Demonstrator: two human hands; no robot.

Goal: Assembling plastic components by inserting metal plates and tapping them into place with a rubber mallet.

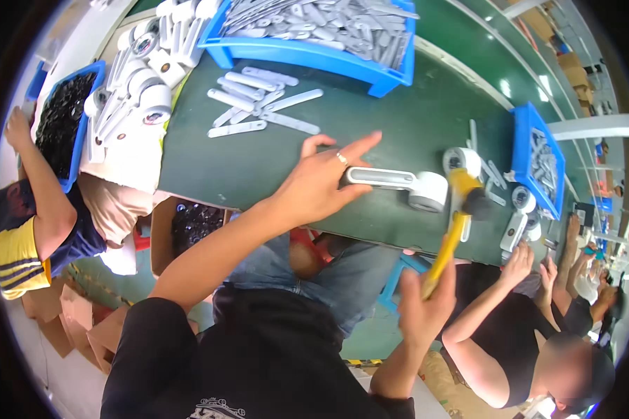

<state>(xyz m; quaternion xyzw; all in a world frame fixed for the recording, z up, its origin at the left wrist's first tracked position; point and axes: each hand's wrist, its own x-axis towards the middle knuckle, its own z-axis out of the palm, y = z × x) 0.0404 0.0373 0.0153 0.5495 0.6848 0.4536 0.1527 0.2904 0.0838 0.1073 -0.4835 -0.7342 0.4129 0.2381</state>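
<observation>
My left hand (pixel 321 183) is at the end of the handle of a white device with a round drum-like head (pixel 426 190). The thumb and curled fingers pinch the handle's end, while the index finger points out past it. The device lies on the green tabletop (pixel 251 164), its head to the right. In my right hand (pixel 426 304) is a hammer (pixel 454 230) with a yellow handle and a yellow-and-black head. The hammer is raised just right of the device, its head partly covering a second white round-headed device (pixel 461 162) behind it.
Loose grey handle strips (pixel 258 101) lie ahead, before a blue bin (pixel 307 45) heaped with more. White devices (pixel 147 84) are piled at left, beside a blue crate (pixel 66 126) of black parts. A smaller blue bin (pixel 538 164) and a co-worker's hands (pixel 521 262) are at right.
</observation>
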